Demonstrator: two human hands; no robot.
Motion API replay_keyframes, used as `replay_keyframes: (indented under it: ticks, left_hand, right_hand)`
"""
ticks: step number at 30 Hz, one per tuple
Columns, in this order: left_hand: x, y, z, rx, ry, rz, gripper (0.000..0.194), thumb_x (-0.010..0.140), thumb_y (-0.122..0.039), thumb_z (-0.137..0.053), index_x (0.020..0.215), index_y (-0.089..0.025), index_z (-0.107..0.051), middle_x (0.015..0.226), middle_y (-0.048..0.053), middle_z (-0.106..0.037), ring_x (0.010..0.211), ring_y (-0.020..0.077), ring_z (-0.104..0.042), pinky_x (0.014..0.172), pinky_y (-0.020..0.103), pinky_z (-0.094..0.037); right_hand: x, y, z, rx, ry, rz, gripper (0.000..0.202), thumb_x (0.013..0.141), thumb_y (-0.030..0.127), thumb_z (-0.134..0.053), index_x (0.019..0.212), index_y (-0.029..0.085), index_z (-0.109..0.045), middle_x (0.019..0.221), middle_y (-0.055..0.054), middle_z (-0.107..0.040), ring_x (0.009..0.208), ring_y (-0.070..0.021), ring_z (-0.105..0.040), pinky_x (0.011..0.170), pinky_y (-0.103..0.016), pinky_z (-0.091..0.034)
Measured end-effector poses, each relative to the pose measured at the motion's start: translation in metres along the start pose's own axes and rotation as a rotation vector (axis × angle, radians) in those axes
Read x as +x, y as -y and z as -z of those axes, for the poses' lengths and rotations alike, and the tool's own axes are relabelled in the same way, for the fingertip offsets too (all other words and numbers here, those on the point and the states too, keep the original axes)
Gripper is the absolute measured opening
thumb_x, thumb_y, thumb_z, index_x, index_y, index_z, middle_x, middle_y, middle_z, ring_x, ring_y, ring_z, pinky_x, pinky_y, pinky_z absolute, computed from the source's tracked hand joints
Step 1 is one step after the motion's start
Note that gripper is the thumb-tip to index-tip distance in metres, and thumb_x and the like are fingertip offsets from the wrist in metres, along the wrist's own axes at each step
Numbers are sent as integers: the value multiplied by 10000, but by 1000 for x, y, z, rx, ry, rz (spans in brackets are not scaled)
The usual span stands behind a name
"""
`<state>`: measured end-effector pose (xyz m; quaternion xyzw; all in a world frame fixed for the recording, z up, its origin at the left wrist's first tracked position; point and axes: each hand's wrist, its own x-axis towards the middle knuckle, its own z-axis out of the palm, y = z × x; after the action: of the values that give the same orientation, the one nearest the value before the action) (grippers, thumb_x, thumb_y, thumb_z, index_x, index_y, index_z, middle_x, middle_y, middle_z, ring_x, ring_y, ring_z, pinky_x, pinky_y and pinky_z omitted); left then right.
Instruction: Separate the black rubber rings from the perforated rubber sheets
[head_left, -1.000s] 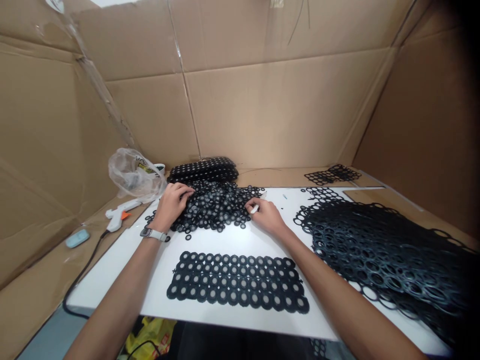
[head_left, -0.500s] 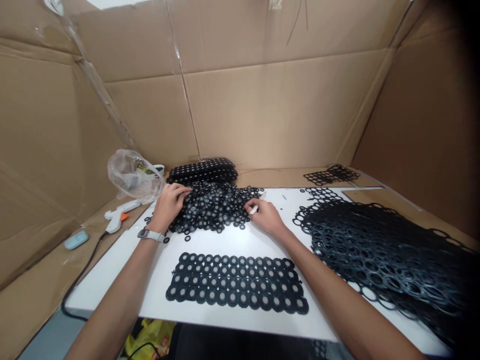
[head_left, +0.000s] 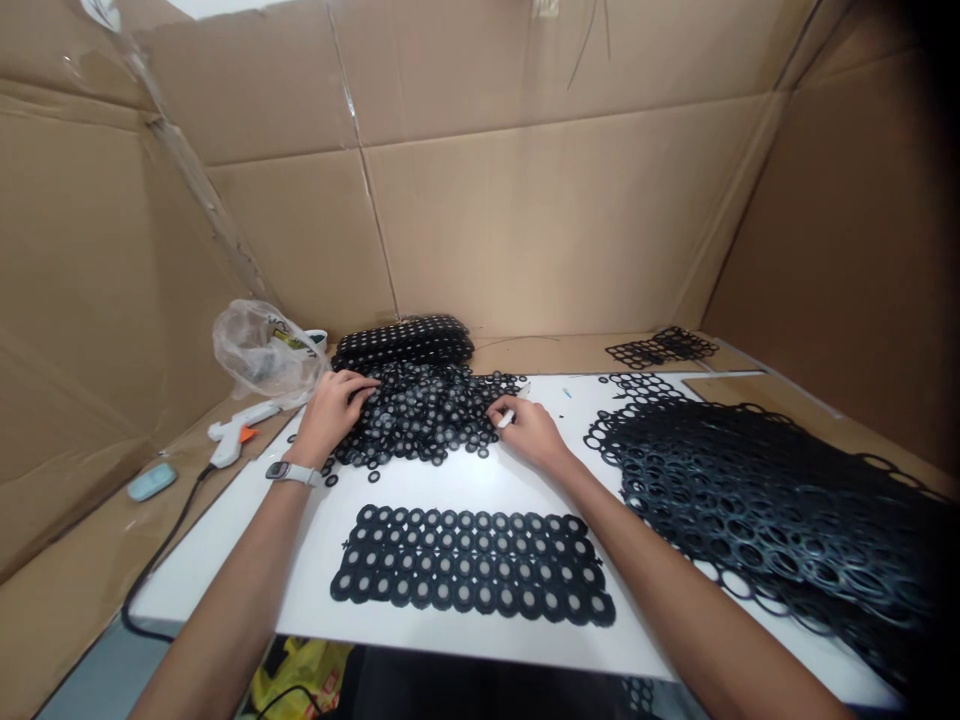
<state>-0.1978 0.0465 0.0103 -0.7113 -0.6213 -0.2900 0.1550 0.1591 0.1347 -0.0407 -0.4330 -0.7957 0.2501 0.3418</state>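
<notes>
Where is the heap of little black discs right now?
In the head view, the heap of discs lies left of centre on the white table, between the left hand and the right hand, just in front of the dotted black stack.

On the table (head_left: 206,580), the pile of small discs (head_left: 424,415) lies between the left hand (head_left: 336,408) and the right hand (head_left: 531,432) — the disc mat (head_left: 464,568) before it, the ring-mesh heap (head_left: 735,500) off to the right. Behind the pile, the stack of sheets (head_left: 405,340); farther left, the glue gun (head_left: 231,440) — plastic bag (head_left: 251,345) behind.
</notes>
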Motion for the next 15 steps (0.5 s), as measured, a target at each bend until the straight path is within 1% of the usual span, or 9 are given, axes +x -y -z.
replay_keyframes:
  ticks: [6,10,15]
  left_hand:
    - [1,-1,1,19,-17,-1,262,1049,-369,-584,1113,-255,-811,1134,85,-753,1053,299,-609,981,468,-479]
    - [1,-1,2,7,-15,3,244,1049,-338,-576,1096,-257,-802,1141,79,-758,1065,299,-608,980,463,-475]
    - [1,-1,4,2,-32,24,231,1051,-323,-563,1070,-244,-779,1132,76,-762,1056,296,-606,966,452,-473]
  right_hand:
    - [0,1,1,-2,1,-8,258,848,133,-606,971,259,-796,1036,14,-800,863,-187,-682,759,-245,-421]
    - [-1,2,2,2,5,-2,252,843,127,-605,953,254,-793,1039,15,-800,890,-189,-689,763,-249,-418]
    - [0,2,2,-1,6,-14,248,841,134,-609,959,250,-794,1032,3,-799,867,-194,-681,766,-251,-427]
